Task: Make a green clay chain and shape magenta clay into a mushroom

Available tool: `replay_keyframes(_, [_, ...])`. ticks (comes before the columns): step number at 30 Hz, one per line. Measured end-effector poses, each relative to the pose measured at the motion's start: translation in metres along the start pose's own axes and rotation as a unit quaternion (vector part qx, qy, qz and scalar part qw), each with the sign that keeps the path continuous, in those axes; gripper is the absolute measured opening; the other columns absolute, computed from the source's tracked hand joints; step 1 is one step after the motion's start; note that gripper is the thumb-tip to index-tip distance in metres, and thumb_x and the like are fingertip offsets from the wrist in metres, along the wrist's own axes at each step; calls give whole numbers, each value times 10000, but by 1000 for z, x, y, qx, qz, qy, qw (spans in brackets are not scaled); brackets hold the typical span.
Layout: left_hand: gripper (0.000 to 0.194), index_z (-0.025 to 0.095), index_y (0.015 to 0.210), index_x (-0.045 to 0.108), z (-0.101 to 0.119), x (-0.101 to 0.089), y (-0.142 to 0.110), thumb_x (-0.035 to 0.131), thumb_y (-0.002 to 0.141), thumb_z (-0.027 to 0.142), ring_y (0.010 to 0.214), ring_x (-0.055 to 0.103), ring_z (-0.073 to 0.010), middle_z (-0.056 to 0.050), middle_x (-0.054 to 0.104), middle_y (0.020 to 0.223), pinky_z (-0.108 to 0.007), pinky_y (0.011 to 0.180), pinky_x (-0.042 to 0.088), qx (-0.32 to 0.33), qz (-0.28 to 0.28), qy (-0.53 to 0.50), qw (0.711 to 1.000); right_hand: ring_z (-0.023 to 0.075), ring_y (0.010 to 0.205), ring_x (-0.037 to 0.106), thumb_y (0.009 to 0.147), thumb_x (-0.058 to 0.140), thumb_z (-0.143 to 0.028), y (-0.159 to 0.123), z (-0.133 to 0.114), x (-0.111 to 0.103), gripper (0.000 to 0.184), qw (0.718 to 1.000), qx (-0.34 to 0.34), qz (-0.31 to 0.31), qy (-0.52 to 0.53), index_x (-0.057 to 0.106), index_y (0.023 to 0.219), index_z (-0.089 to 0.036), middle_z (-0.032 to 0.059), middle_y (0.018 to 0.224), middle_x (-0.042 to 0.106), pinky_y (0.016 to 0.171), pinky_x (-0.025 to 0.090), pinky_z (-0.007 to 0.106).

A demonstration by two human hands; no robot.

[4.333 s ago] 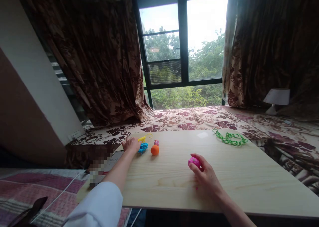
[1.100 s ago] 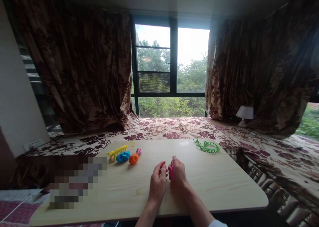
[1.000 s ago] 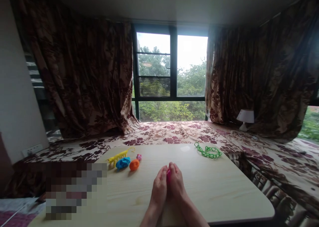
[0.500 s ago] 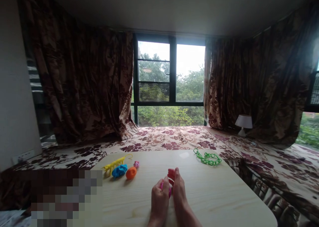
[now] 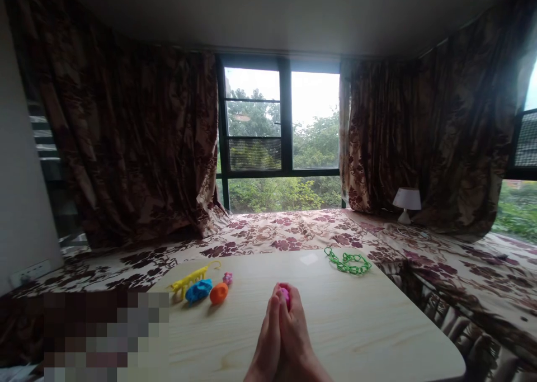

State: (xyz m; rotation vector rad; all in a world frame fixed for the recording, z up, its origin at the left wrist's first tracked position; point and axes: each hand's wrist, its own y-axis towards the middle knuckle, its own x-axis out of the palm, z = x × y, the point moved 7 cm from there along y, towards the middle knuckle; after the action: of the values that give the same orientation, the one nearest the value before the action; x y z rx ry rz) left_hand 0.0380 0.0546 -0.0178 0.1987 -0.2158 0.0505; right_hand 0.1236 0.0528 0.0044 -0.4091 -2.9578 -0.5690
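A bright pink lump (image 5: 286,297), perhaps modelling clay, shows between my hands near their fingertips; most of it is hidden. My left hand (image 5: 271,320) lies along one side, its fingers straight and close together. From the other side my right hand (image 5: 296,320) presses against it, with its fingers curved over the lump. Both hands are just above the pale wooden table (image 5: 356,326). To their left sit an orange lump (image 5: 218,293), a crumpled blue lump (image 5: 198,291), a small pink piece (image 5: 227,278) and a long yellow toothed piece (image 5: 188,281).
A green chain of loops (image 5: 350,263) lies at the table's far right. Beyond the table's far edge spreads a flower-patterned cloth (image 5: 285,225), with a white lamp (image 5: 406,200) on it to the right. Patterned curtains (image 5: 168,147) flank the window.
My hands have closed from a loose cup to palms pressed together. The pink lump now shows higher, near the fingertips. The view has shifted slightly.
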Motion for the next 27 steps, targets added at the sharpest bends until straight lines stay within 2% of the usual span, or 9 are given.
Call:
replay_keyframes(3, [500,229,1157,538,-5,3,1,399,805,555,1223,396,-221,-80,481,1293,-364,998,343,-20,-30,-23,999,163,639,533,804,426,-382,2,8,-2,227,999,22,-5,23,567,789,-205,25,712,590,546,422,249])
replay_keyframes(6, [538,227,1205,483,-6,-7,5,328,822,572,1184,436,-226,-96,451,1311,-356,912,422,-25,12,-40,999,117,495,436,795,429,-352,4,13,-2,261,998,27,-6,61,471,592,-194,-25,542,477,451,355,219])
replay_keyframes(9, [546,219,1200,483,-6,-10,6,316,822,577,1141,470,-232,-114,472,1277,-339,834,463,-26,27,-26,999,92,421,344,793,440,-392,4,19,0,342,996,42,-9,83,394,517,-194,-50,463,372,404,311,212])
replay_keyframes(14, [529,210,1180,491,-4,-9,4,320,826,564,1087,506,-237,-125,488,1246,-318,755,486,-13,26,1,1000,88,392,345,807,413,-435,4,27,8,364,990,73,-44,111,410,539,-189,-49,465,363,368,313,210])
replay_keyframes(17, [515,208,1189,477,-3,-7,4,328,831,547,1052,530,-237,-126,505,1221,-324,745,490,-7,14,15,1000,94,406,376,818,387,-444,5,29,3,355,990,85,-31,104,446,583,-185,-41,490,407,372,336,207])
replay_keyframes(21, [421,193,1140,520,4,-8,4,420,831,462,1078,514,-205,-98,548,1183,-328,896,417,41,27,62,997,110,522,474,815,413,-381,6,15,-6,267,998,21,-13,54,525,685,-175,-21,587,521,484,406,201])
replay_keyframes(23, [376,190,1101,545,4,-6,3,450,823,426,1020,549,-197,-85,589,1124,-325,881,428,49,30,78,995,117,558,501,811,412,-348,5,9,-10,241,999,3,-9,44,556,734,-170,-13,619,554,511,419,204])
replay_keyframes(26, [313,157,1014,588,6,3,-1,456,822,366,959,570,-202,-91,622,1048,-310,789,474,82,8,117,990,120,637,528,818,400,-334,5,15,-16,239,999,38,-2,33,577,771,-179,-7,692,585,582,444,208])
replay_keyframes(27, [297,160,1003,592,2,5,-1,452,824,351,938,574,-192,-82,627,1034,-298,772,477,71,3,120,990,122,672,538,825,392,-333,6,19,-17,248,998,53,-2,29,584,794,-179,-3,725,593,611,451,213])
